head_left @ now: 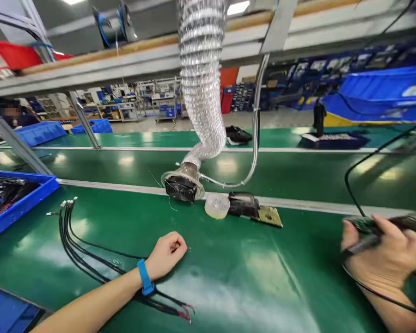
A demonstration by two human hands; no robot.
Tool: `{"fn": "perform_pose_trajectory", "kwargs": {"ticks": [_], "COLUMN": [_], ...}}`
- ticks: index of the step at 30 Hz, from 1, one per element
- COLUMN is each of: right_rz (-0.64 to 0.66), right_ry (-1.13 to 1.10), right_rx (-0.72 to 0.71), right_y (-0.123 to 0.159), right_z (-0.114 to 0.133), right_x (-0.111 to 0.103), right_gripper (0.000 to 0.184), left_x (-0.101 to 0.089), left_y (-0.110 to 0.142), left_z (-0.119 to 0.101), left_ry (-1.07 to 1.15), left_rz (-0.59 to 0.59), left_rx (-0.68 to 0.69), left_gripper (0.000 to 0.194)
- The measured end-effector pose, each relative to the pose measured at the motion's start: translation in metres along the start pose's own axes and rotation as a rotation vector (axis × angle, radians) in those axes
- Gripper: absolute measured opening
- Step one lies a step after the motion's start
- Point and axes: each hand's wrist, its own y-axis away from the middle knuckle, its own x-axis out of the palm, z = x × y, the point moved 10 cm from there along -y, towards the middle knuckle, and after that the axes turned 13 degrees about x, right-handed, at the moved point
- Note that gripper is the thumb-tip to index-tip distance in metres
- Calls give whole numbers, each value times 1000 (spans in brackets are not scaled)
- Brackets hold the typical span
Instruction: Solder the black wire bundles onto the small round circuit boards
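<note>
My left hand [166, 254] rests on the green bench mat [229, 277], fingers curled around a thin wire whose tip pokes out to the right. A blue wrist strap [144, 276] circles that wrist. A bundle of black cables [72, 245] with red and white ends runs under my forearm. At the far right my right hand [384, 256] grips a dark pen-shaped tool [362, 245] with a black cord, blurred by motion.
A foil extraction hose [201, 92] ends in a small black fan [180, 188] at mid-bench. Beside it sit a clear round cup [217, 206] and a black holder with a yellowish pad [254, 209]. A blue bin [24, 203] of black cables stands left.
</note>
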Motion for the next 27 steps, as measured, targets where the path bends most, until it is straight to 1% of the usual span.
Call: {"fn": "perform_pose_trajectory", "kwargs": {"ticks": [1, 2, 3, 4, 6, 8, 9, 10, 12, 14, 16, 18, 20, 22, 23, 27], "right_rz": [4, 30, 68, 100, 214, 349, 406, 478, 632, 749, 846, 927, 979, 990, 976, 845], "right_ry": [16, 18, 9, -6, -71, -173, -222, -259, -334, -379, -419, -466, -497, -490, -475, -391], "right_rx": [-42, -91, -137, -191, -241, -246, -225, -220, -154, -109, -87, -67, -24, 31, 56, 108], "right_y": [16, 33, 51, 70, 109, 147, 164, 182, 212, 236, 253, 264, 269, 271, 272, 273], "right_z": [6, 19, 38, 63, 119, 173, 195, 216, 242, 259, 271, 279, 282, 280, 278, 274], "right_x": [-6, -11, -16, -22, -33, -40, -42, -42, -36, -31, -27, -24, -23, -22, -23, -27], "right_gripper": [70, 64, 56, 49, 42, 37, 37, 36, 35, 37, 40, 42, 43, 46, 48, 52], "left_x": [0, 0, 1, 1, 1, 1, 1, 0, -2, -3, -2, 1, 4, 7, 8, 9], "left_y": [-1, -2, -3, -3, -4, -5, -5, -5, -4, -2, 1, 4, 7, 9, 9, 7], "left_z": [1, 2, 2, 3, 2, -1, -2, -3, -7, -12, -20, -26, -32, -36, -37, -33], "left_ry": [19, 34, 41, 42, 35, 31, 32, 37, 51, 59, 59, 75, 110, 142, 152, 155], "left_rz": [7, 14, 23, 31, 48, 60, 60, 57, 46, 42, 57, 82, 109, 131, 138, 145], "left_rx": [2, 3, 6, 13, 33, 55, 64, 70, 81, 107, 146, 168, 166, 158, 154, 120], "left_gripper": [26, 25, 24, 23, 21, 21, 21, 22, 22, 21, 21, 21, 20, 19, 19, 18]}}
